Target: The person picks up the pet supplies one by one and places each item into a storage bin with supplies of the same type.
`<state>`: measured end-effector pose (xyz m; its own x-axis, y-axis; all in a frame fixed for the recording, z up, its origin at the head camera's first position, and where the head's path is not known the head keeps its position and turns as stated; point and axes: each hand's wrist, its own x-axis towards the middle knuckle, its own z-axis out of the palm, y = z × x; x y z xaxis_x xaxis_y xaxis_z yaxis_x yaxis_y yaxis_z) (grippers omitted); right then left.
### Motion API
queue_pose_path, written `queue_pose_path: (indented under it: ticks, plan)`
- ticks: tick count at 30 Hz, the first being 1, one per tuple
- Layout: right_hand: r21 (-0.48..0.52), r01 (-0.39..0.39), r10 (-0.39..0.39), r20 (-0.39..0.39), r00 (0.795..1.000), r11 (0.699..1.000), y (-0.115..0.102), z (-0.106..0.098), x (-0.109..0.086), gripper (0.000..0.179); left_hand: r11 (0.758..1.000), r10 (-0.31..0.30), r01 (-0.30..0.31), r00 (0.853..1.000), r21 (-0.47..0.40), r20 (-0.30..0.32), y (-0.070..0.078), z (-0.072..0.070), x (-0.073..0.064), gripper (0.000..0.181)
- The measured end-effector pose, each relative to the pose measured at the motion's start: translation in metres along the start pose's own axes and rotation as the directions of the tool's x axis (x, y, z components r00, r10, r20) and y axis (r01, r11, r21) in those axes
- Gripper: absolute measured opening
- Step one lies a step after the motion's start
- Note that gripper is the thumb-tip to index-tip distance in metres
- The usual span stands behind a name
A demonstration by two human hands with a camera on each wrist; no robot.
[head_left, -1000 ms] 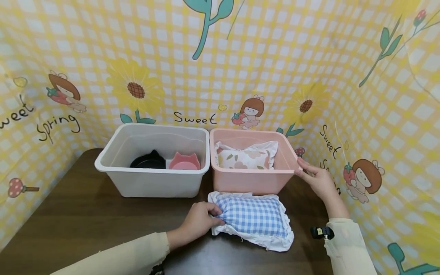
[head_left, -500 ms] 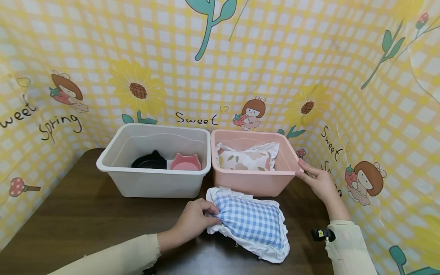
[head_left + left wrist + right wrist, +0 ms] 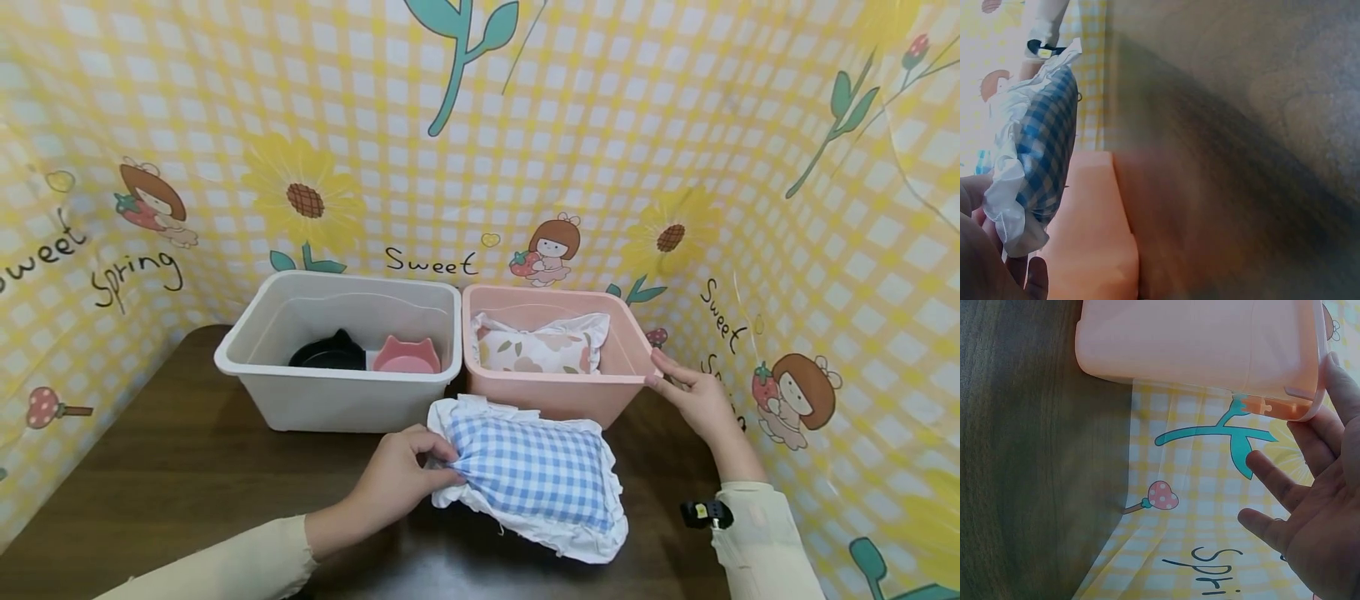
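Blue cushion (image 3: 534, 471), pinched by the left grip (image 3: 392, 478), partly hides the pink bin (image 3: 573, 395) the right grip (image 3: 699, 400) pinches.

toward nine o'clock in the head view, pale gray bin (image 3: 345, 404); inside, black cat-eared dish (image 3: 330, 355), with pink cat-eared dish (image 3: 407, 358) just beside at three o'clock. farther toward three, frilled floral cushion (image 3: 536, 348). at twelve, yellow-checked cloth (image 3: 600, 150) with sunflowers. toward six, dark brown tabletop (image 3: 165, 467).
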<state>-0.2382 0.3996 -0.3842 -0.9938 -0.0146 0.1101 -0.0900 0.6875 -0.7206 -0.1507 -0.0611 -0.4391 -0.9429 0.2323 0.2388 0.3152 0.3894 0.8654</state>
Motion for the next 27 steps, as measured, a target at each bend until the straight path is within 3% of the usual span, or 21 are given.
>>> queue_pose_path:
  ticks: [10, 17, 27]
  plan:
    - [-0.005, 0.005, -0.005, 0.0, 1.0, 1.0, -0.001, 0.0, -0.001, 0.063, 1.0, -0.001, 0.001, 1.0, -0.002, -0.026, 0.014, -0.02, -0.008, 0.025]
    - [-0.005, -0.011, 0.011, 0.005, 1.0, 1.0, 0.004, 0.001, 0.002, 0.066, 0.999, 0.029, -0.03, 0.999, -0.012, -0.016, 0.029, -0.031, -0.009, 0.025]
    - [-0.008, -0.005, 0.005, 0.001, 1.0, 1.0, 0.003, 0.0, 0.002, 0.068, 0.996, 0.093, -0.093, 0.995, -0.008, -0.029, 0.048, -0.048, 0.001, 0.023]
